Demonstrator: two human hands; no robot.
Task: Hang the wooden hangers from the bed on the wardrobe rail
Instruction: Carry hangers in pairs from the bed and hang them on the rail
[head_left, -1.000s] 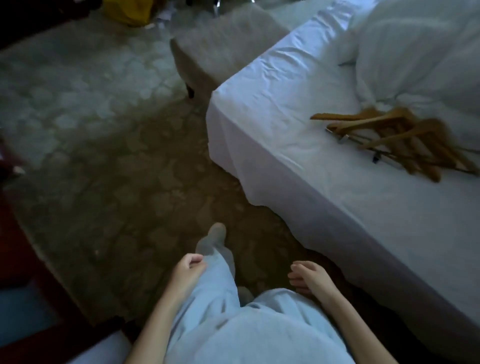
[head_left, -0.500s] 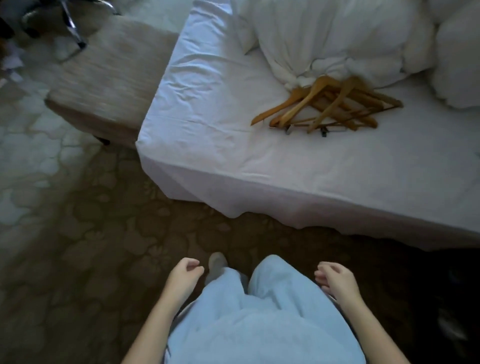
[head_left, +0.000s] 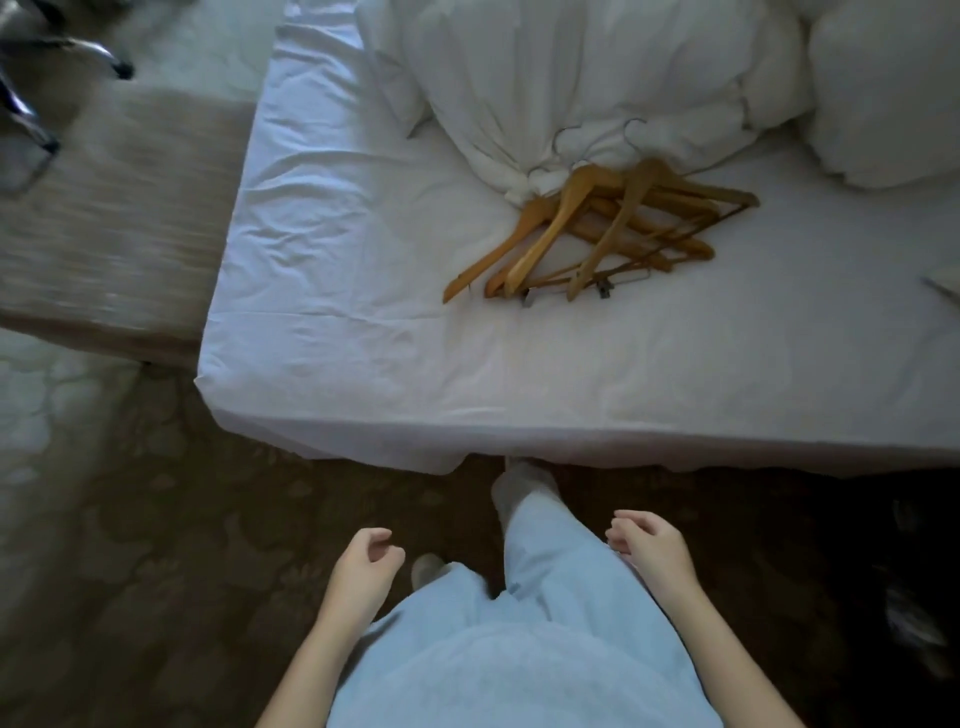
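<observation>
wooden hangers (head_left: 597, 228): piled on bed (head_left: 363, 332), against the bunched duvet (head_left: 571, 78) | left hand (head_left: 363, 569): empty, fingers loosely curled | right hand (head_left: 652, 551): empty, loosely curled

Pale blue top (head_left: 519, 680), matching loose trousers (head_left: 550, 566), grey socks (head_left: 522, 483), bare forearms

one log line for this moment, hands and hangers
phase: at bed | left hand: empty | right hand: empty | hangers: piled on bed, hooks against duvet
</observation>
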